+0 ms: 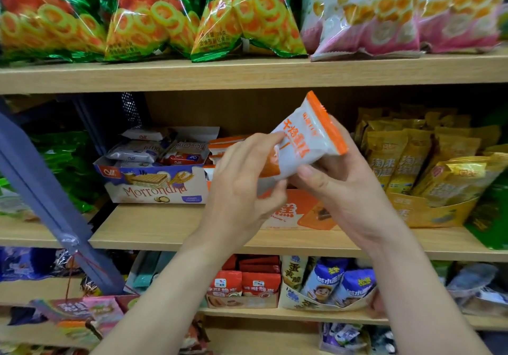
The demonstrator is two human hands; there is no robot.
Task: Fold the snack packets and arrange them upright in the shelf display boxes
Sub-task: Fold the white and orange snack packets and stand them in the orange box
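Packet: white-orange snack packet (305,148), frame centre, lower end hidden by fingers.
Left hand (242,187): pinches the packet.
Right hand (349,189): grips the packet.
Orange box (310,211): mostly hidden behind the hands.

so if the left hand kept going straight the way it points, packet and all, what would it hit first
Most likely the orange-and-white packets in the orange display box, just behind the left hand, which grips the held packet with the right hand. Depth is unclear; it might pass above them.
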